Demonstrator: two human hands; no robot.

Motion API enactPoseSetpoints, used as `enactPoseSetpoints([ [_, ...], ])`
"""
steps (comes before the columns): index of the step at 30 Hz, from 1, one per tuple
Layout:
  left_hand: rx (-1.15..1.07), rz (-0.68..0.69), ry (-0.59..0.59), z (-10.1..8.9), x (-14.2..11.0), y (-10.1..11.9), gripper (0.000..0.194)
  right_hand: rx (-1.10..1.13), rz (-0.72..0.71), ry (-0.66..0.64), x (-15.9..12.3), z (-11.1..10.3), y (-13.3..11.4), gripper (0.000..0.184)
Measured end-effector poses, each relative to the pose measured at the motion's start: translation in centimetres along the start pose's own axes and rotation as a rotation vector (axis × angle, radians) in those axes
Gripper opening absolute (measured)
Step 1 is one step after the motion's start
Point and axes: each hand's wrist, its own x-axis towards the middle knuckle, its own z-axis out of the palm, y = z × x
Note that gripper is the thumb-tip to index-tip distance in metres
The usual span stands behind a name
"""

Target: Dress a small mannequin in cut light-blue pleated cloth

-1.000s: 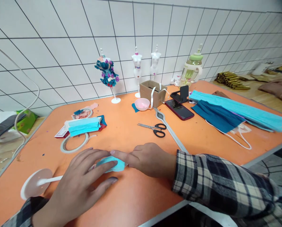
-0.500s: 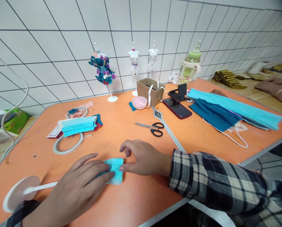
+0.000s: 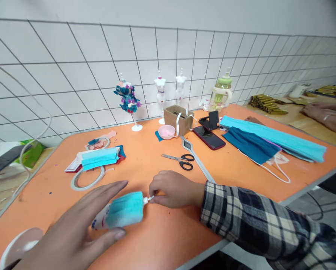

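Observation:
A small mannequin torso wrapped in light blue crepe paper (image 3: 124,213) lies on its side on the orange table (image 3: 145,176) in front of me. My left hand (image 3: 80,228) lies around it with fingers stretched out, the thumb under the wrapped part. My right hand (image 3: 172,188) is closed in a pinch on the white peg at the torso's end. The torso's round pink base (image 3: 18,245) shows at the lower left.
Scissors (image 3: 180,160), a tape ring (image 3: 87,179), folded blue paper (image 3: 99,158), a pink bowl (image 3: 167,131), a cardboard box (image 3: 179,114), a phone (image 3: 208,137), long blue paper sheets (image 3: 271,139) and dressed mannequins (image 3: 127,98) stand behind. Another person's hand (image 3: 324,114) rests at the far right.
My left hand has lifted off the blue wrap and spread out. My right hand moved from pressing the paper to pinching the white peg. The wrapped torso now shows fully.

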Motion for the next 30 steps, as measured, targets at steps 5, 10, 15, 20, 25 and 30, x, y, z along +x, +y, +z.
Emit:
enactPoseSetpoints([
  [5,-0.013,-0.150,0.017,-0.7,4.9,1.3,0.083,0.138,0.015,0.353,4.0,-6.3,-3.1,0.007],
  [10,-0.189,-0.236,0.299,-3.9,7.4,2.9,0.112,0.187,-0.068,0.556,5.8,-12.8,-7.3,0.009],
  [15,-0.301,-0.177,0.374,-4.8,6.4,3.4,0.070,0.268,-0.091,0.590,5.3,-13.0,-9.0,0.009],
  [20,-0.546,-0.177,0.280,-5.3,6.4,2.8,0.062,0.228,-0.159,0.540,4.9,-12.5,-9.6,0.015],
  [25,-0.649,-0.106,0.085,-7.2,6.3,2.8,0.092,0.168,-0.186,0.525,4.8,-12.7,-9.8,0.014],
  [30,-0.635,-0.276,0.027,-8.4,8.9,3.7,0.064,0.151,-0.240,0.619,4.9,-12.6,-9.3,0.011],
])
